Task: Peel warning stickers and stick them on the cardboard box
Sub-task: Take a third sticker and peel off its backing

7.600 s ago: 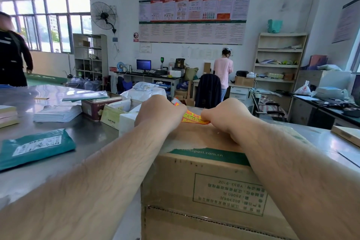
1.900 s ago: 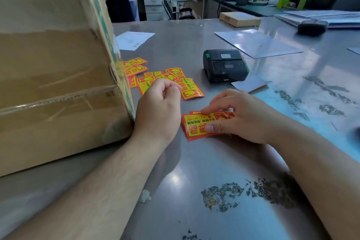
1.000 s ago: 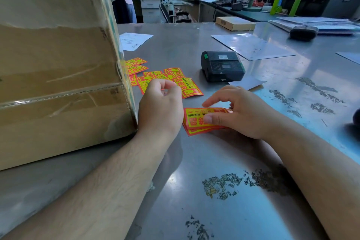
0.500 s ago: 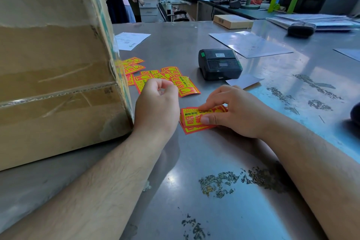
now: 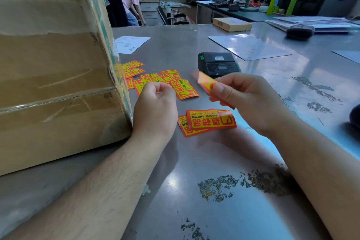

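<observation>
Head camera is looking down over two bare forearms reaching across a grey metal surface (image 5: pixel 194 171). The right hand (image 5: pixel 251 101) is pinching a single red-and-yellow warning sticker (image 5: pixel 206 83) between thumb and fingertips and holding it raised clear of the surface. The sticker is blurring with motion. It looks as if it is being held by one end so the other end is staying free for peeling.

Just below that hand, a small stack of stickers (image 5: pixel 208 122) is lying flat, close to the wrist where the next one is easy to reach. More loose stickers (image 5: pixel 181 87) are lying scattered farther toward the far edge, beside the box.

The left hand (image 5: pixel 155 109) is resting on the surface just beside the box, its fingers curling loosely inward, with nothing visible inside them. It seems to be waiting there to help peel the backing.

The cardboard box (image 5: pixel 54 76) is standing toward the left edge of the surface, taped along its seams, its near corner just beside the left wrist. No sticker is showing on the faces turned this way. Being that close, it is keeping the carry short.

A black handheld device (image 5: pixel 218 63) is sitting beyond the hands, and a printed sheet (image 5: pixel 131 43) is lying behind the box.
</observation>
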`<state>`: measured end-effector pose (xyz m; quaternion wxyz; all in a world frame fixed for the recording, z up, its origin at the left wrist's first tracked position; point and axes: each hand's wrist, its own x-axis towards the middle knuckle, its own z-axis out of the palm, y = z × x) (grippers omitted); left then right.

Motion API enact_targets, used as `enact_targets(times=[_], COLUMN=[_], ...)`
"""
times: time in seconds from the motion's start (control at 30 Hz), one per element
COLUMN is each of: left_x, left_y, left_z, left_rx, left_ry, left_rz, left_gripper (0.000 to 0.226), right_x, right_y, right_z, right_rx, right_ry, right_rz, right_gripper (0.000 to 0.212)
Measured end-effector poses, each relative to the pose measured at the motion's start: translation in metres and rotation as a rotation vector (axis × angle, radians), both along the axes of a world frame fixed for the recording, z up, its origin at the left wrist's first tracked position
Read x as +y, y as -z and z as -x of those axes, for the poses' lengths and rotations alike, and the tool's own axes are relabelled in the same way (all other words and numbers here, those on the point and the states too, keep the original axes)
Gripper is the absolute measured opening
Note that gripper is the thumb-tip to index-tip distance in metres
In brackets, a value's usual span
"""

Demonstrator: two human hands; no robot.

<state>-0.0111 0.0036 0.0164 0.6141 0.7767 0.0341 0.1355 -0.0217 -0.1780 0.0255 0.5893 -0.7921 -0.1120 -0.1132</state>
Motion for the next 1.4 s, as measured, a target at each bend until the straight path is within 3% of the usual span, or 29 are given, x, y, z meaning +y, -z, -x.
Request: enact_targets(times=[0.2, 0.33, 0.43, 0.57, 0.77, 1.03, 1.23, 1.4], left_x=[0.0, 0.001, 0.001, 0.001, 0.001, 0.0, 0.001, 0.0], left_y=[-0.001, -0.001, -0.002, -0.003, -0.001, 0.0, 0.001, 0.001], left_z=[0.001, 0.002, 0.002, 0.004, 0.003, 0.001, 0.002, 0.002], left_rx=[0.001, 0.004, 0.012, 0.011, 0.023, 0.022, 0.015, 0.004], left_ry=[0.016, 0.008, 0.022, 0.053, 0.067, 0.063, 0.083, 0.093], left_rz=[0.003, -0.003, -0.011, -0.038, -0.059, -0.058, -0.09, -0.083], left_gripper=[0.013, 0.011, 0.01, 0.009, 0.009, 0.009, 0.01, 0.011], right_x=[-0.003, -0.003, -0.002, 0.003, 0.002, -0.001, 0.0, 0.003], right_y=[-0.002, -0.006, -0.001, 0.002, -0.001, 0.004, 0.006, 0.003], right_z=[-0.002, -0.002, -0.005, -0.006, -0.005, -0.01, -0.01, -0.009], right_rx=[0.179, 0.227, 0.239, 0.246, 0.229, 0.192, 0.2, 0.174], right_ry=[-0.122, -0.141, -0.12, -0.147, -0.212, -0.157, -0.154, -0.148], right_rz=[-0.37, -0.544, -0.494, -0.454, -0.518, -0.464, -0.443, -0.457], right_gripper=[0.039, 0.033, 0.035, 0.058, 0.028, 0.039, 0.036, 0.048])
